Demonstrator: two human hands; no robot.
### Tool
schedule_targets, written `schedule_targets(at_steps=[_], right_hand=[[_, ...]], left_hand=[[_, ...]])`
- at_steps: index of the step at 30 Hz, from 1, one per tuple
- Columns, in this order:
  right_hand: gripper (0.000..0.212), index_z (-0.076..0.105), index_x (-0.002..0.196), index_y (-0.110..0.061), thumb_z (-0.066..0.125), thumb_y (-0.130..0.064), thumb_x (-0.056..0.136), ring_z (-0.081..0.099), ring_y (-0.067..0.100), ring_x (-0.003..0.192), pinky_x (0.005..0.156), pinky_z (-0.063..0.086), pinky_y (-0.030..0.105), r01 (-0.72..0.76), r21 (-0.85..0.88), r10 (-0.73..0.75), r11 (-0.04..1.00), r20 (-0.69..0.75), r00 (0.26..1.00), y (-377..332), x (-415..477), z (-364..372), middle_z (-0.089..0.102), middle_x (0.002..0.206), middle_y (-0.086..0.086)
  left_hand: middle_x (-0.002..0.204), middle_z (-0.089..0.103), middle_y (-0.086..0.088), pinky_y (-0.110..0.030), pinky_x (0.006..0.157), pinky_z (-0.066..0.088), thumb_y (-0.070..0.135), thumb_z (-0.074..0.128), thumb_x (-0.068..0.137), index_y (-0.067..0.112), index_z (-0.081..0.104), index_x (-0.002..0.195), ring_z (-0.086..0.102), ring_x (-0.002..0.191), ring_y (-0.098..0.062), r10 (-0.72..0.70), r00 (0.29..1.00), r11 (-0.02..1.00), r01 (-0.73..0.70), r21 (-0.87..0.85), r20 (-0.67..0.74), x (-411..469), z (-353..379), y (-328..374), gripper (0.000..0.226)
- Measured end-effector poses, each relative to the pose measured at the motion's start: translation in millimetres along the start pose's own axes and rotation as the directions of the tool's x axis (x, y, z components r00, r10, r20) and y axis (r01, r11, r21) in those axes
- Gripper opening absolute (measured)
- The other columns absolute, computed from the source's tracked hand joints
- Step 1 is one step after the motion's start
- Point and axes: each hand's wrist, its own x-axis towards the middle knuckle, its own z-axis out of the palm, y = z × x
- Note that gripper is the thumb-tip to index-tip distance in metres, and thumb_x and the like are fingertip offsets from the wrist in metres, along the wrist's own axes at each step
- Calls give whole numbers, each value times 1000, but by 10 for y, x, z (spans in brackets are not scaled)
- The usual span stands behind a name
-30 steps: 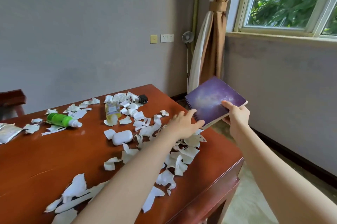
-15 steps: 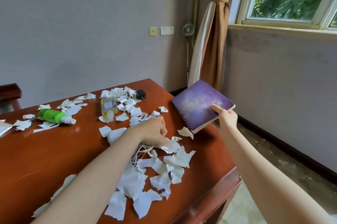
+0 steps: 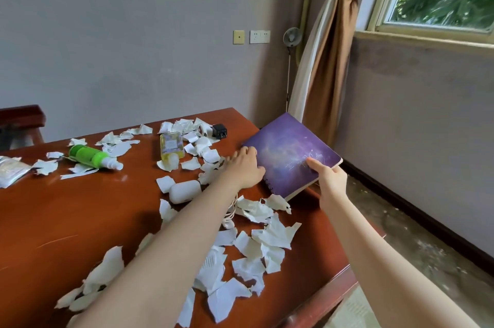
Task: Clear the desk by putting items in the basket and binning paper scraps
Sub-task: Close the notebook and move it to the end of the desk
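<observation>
**Notebook [image 3: 291, 151] tipped up at the desk's right edge**

The right hand [image 3: 331, 180] pinches the notebook's near corner, thumb on the cover and fingers underneath. The book sits tilted and hangs partly past the edge of the desk [image 3: 80, 215]. The left hand [image 3: 246, 170] is relaxed, its fingers stretched out against the spiral edge at nine o'clock of the book. It is probably steadying the book so it does not swing while one corner carries it.

The notebook is spiral-bound, with a purple, cloudy cover and faint pale lettering near the thumb. It looks stiff enough to lift by that corner.

Outward from the hands, torn paper scraps [image 3: 270, 236] spread over the wood toward six and ten o'clock. A white case [image 3: 185, 191] lies at eight o'clock of the left hand, and a white cable [image 3: 231, 210] shows beside the forearm. A bottle of yellow liquid [image 3: 172, 147] lies at ten o'clock, with a green bottle [image 3: 91, 157] well beyond it at nine.

No basket or bin is in view, so stowing the book likely means turning away from the desk.
</observation>
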Motion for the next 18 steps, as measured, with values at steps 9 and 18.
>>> schedule_targets(at_steps=[9,18], right_hand=[[17,59,75,-14,71,-4,77,59,20,73,69,50,31,-148,5,148,989,42,988,85,-24,176,61,76,2],[15,62,90,-15,70,-7,80,62,22,85,74,49,30,-45,47,47,998,-39,998,25,160,349,65,101,7]], left_hand=[[141,34,-18,-41,108,28,10,39,90,8,31,135,34,131,-36,-84,996,996,83,-40,-33,119,-29,-137,46],[134,38,-14,-43,101,37,25,39,95,7,39,129,40,124,-32,-33,995,990,19,141,97,-106,-130,-393,39]])
